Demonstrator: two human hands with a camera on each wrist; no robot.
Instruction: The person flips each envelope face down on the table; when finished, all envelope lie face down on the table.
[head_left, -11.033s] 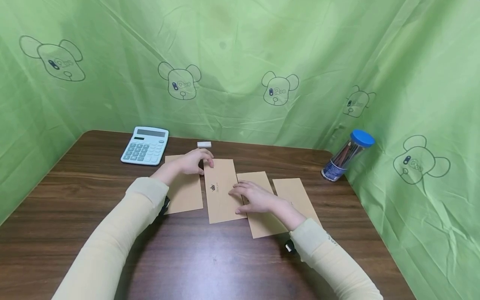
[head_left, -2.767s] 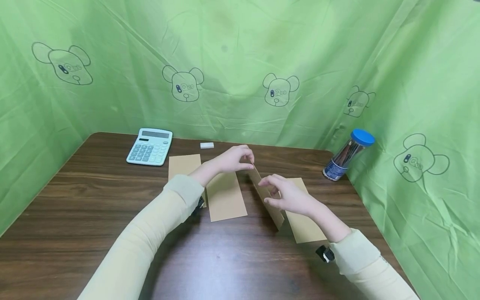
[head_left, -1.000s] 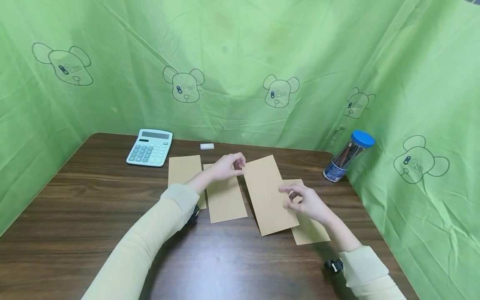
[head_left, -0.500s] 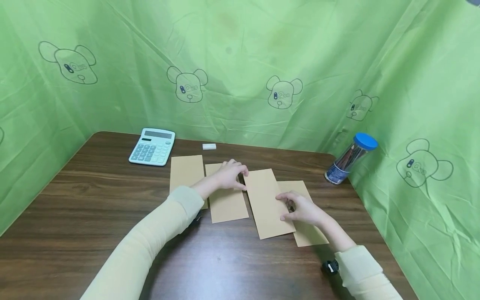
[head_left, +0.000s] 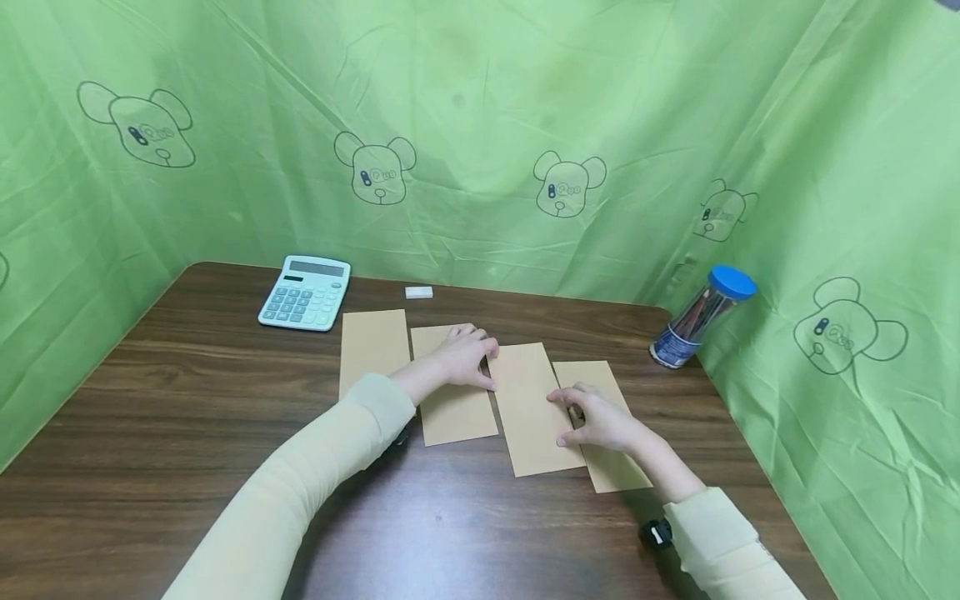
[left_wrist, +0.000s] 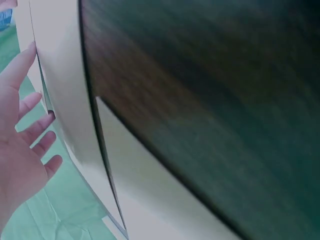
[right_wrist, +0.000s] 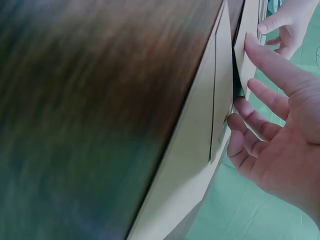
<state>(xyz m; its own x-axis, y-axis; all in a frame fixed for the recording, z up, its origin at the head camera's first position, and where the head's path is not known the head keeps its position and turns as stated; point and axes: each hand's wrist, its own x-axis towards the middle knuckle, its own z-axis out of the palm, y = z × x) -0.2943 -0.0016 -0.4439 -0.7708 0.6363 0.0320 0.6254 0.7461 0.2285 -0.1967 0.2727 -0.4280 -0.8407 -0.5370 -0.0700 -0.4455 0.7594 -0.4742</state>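
Observation:
Several flat, brown kraft-paper rectangles lie side by side on the table; whether they are envelopes or cards I cannot tell. The third from the left [head_left: 528, 421], plain side up, lies between my hands. My left hand [head_left: 465, 357] touches its left edge with thumb and forefinger, the palm over the second rectangle [head_left: 456, 415]. At its right edge are the thumb and forefinger of my right hand [head_left: 603, 421], which is above the fourth rectangle [head_left: 618, 471]. The right wrist view shows my right hand's other fingers [right_wrist: 239, 142] loosely bent. The first rectangle [head_left: 372, 346] is partly behind my left forearm.
A light-blue calculator [head_left: 305, 293] lies at the back left, with a small white block [head_left: 418, 292] to its right. Near the table's right edge stands a clear jar of pencils [head_left: 693, 321] with a blue lid. Green curtains [head_left: 465, 225] surround the dark wooden table [head_left: 180, 400].
The third rectangle, printed side up at first, was tipped on edge, turned to its plain side and lowered flat. Both hands came down with it to its edges.

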